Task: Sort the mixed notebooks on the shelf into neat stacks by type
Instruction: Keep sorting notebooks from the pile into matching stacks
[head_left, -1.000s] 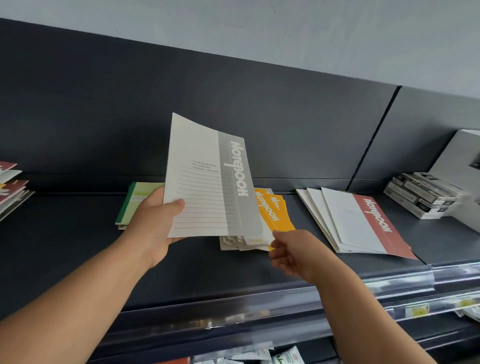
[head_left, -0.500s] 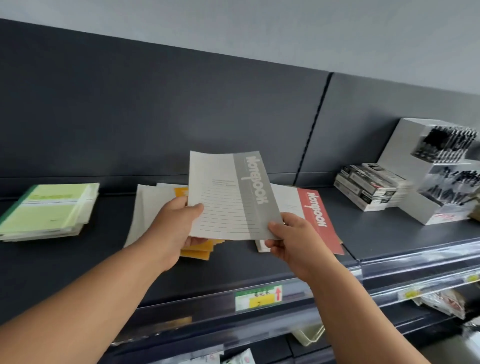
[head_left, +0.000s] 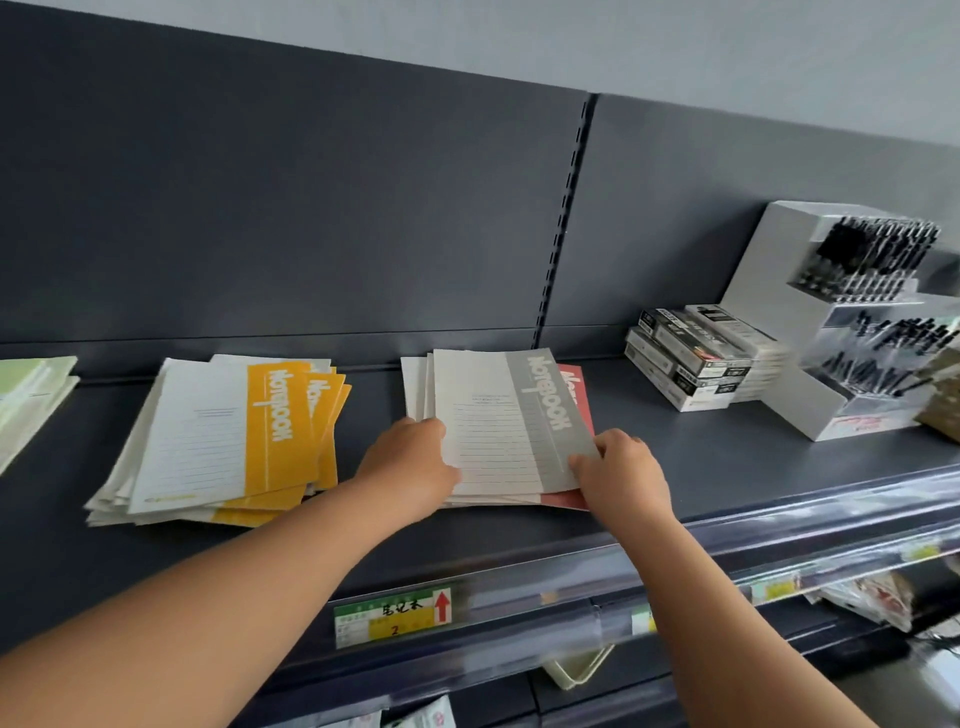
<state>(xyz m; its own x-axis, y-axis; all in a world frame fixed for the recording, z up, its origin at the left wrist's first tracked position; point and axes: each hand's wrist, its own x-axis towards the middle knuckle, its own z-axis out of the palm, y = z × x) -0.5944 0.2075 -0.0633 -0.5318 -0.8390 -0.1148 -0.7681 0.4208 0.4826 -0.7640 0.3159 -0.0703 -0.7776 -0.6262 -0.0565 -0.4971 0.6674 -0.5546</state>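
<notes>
Here, the thumb of my right hand lies on the lower right corner of the grey notebook, and the other fingers curl round that corner from the side, so it is a pinch grip. My left hand takes the same cover by its left edge: the thumb lies along the edge on top, and the rest of the fingers are tucked out of sight behind the hand, so I cannot tell how far under they reach.

The grey notebook lies flat, slightly askew, on top of a small pile near the middle of the shelf. Under it a red notebook peeks out at the far right corner and along the near edge, with a few white cover edges fanned out on the left.

Just left of that pile, apart from it, is a loosely fanned stack of yellow notebooks. Further left, at the frame's edge, are green notebooks.

To the right, well apart from the pile, pen boxes are stacked next to a white pen display. A green and yellow price label sits in the shelf's front rail between my forearms.
</notes>
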